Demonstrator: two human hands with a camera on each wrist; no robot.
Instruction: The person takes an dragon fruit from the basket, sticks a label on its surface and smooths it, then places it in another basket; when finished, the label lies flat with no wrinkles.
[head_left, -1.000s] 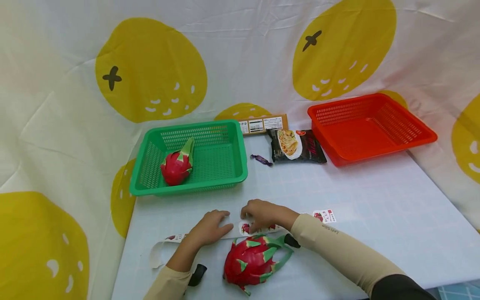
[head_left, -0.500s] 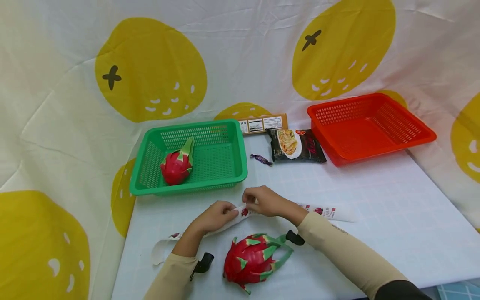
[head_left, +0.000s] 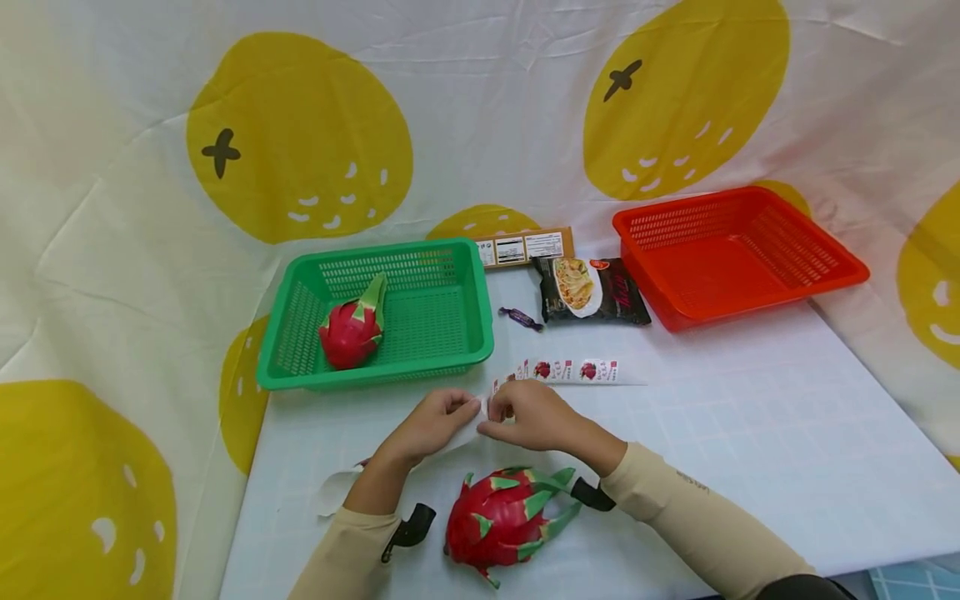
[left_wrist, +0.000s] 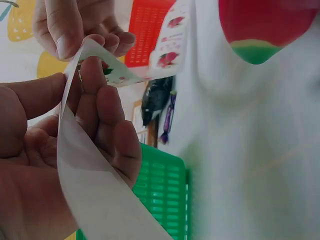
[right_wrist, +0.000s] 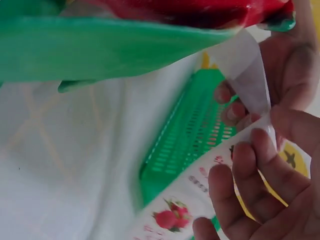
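Printed label strip (head_left: pixel 596 372): pinched by left hand (head_left: pixel 432 423) and right hand (head_left: pixel 536 417), thumb and fingers of each drawn together on it, side by side; printed end running toward two o'clock. Large dragon fruit (head_left: pixel 495 518): on bench (head_left: pixel 787 433), six o'clock of the hands. Green basket (head_left: pixel 435 321): ten o'clock, containing smaller dragon fruit (head_left: pixel 349 336). Red basket (head_left: pixel 738 267): two o'clock.

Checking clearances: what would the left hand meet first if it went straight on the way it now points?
Probably the right hand, close ahead of the left hand in the head view, with the label strip running between them; the exact gap is unclear.
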